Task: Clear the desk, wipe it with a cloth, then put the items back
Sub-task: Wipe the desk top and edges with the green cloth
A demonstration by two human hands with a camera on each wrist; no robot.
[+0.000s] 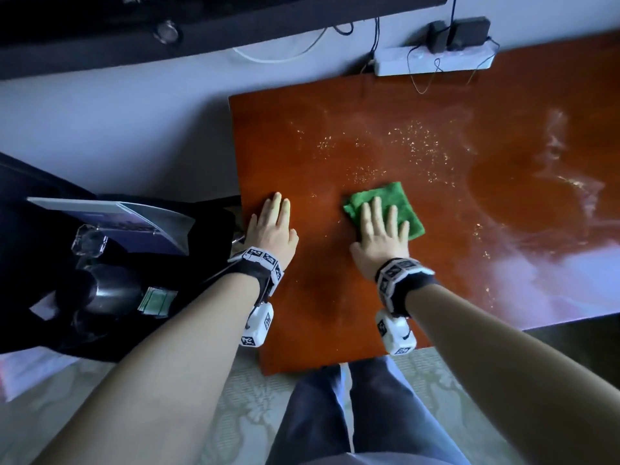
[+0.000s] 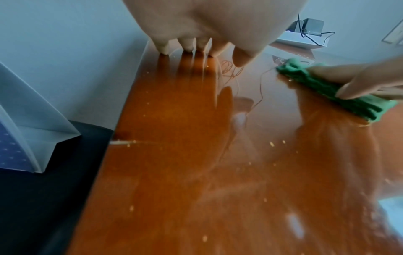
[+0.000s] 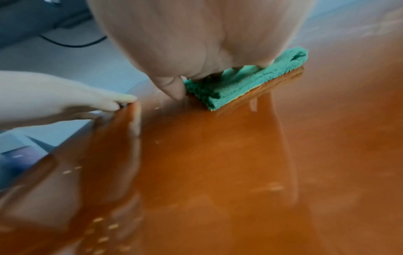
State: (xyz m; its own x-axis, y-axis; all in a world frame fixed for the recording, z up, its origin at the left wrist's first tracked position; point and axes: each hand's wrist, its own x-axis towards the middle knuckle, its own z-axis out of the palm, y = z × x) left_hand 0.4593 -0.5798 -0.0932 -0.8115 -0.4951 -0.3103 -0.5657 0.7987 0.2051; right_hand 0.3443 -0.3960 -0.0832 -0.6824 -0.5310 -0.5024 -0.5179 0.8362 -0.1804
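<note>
Near edge: the glossy reddish-brown wooden desk (image 1: pixel 335 313) is looking streak-free and bare by the front edge, so that strip is reading as already covered.
Left hand: the left hand (image 1: pixel 272 226) is lying flat with fingers straight, gripping nothing, planted just inside the desk's left edge and bracing the body; it is sitting well apart from the cloth.
Right hand: the right hand (image 1: pixel 380 234) is pressing palm-down, fingers spread and straight, on the folded green microfibre cloth (image 1: pixel 399 204), which is lying flat on the desk, left of centre.
Pressure: the whole palm is wanting to stay over the folded pad so it is gliding, not bunching at the thumb-side fold.
Ahead of the cloth: pale crumbs (image 1: pixel 402 142) are scattering across the middle towards the back edge; I'd judge overlapping strokes that gather them into one pile are beating flicks that spread them.
Far right: cloudy smears (image 1: pixel 563 182) are waiting too.
Back edge: the white power strip (image 1: pixel 432 60) and its thin cables are sitting there, so strokes should be stopping short of them.
</note>
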